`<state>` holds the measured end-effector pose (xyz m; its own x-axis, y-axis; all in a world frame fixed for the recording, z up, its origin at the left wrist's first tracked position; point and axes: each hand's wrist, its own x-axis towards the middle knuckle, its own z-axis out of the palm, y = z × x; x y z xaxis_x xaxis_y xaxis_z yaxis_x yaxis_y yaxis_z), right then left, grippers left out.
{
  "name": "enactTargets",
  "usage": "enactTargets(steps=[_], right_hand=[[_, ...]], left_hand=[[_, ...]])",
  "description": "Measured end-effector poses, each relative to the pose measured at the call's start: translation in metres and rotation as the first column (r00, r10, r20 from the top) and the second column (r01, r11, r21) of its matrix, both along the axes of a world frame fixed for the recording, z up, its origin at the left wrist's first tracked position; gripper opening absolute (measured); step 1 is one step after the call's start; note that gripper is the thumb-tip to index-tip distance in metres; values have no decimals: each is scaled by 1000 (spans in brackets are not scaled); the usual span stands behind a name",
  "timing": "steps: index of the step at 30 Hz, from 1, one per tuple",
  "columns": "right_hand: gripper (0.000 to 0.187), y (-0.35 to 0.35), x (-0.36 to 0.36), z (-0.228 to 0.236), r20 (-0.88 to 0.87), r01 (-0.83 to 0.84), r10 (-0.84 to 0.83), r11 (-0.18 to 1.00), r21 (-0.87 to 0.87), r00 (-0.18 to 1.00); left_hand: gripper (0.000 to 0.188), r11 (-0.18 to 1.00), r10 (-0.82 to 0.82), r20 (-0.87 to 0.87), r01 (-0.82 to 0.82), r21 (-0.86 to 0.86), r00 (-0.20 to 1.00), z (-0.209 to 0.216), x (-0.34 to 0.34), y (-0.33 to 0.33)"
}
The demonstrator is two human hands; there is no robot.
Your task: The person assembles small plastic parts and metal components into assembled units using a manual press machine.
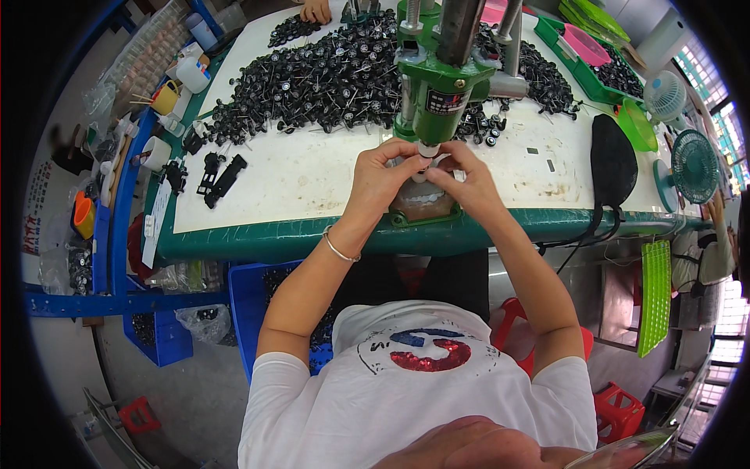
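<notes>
A green bench press [439,117] stands at the table's near edge, its white-tipped ram pointing down. My left hand [381,173] and my right hand [467,181] meet right under that tip, thumbs and fingers pinched together from both sides. Whatever small part they pinch is mostly covered by the fingertips, so I cannot make it out. Below the fingers sits the press base [426,205], with a green foot on the table edge. Beyond the press spreads a large pile of small black wheels [328,78], many with thin metal axles.
Black plastic parts [223,180] lie on the white tabletop [281,187] at the left. To the right are a black cloth item [613,160], a green tray [578,66] of wheels and two fans [694,166]. Another person's hand [316,11] touches wheels at the far side.
</notes>
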<state>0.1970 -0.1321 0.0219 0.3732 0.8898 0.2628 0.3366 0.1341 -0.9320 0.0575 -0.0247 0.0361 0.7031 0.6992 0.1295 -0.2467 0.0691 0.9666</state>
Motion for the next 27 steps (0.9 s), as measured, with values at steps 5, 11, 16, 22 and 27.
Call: enactTargets(steps=[5,11,16,22,27], right_hand=[[36,-5,42,27,-186,119,-111,992,35,976],[39,28,106,127,-353,73,44,947,312,935],[25,55,50,239,-559,272,-61,913,303,827],[27,64,22,228,-422,316,-115,838,445,899],[30,44,19,223,-327,292,-110,757,585,939]], left_hand=[[13,998,-19,60,16,60,998,-3,4,2],[10,993,-23,50,17,115,998,-3,4,4],[10,989,-52,40,46,141,998,-2,8,6],[10,984,4,19,-8,177,1000,-7,-2,8],[10,976,-17,19,12,218,1000,-5,4,6]])
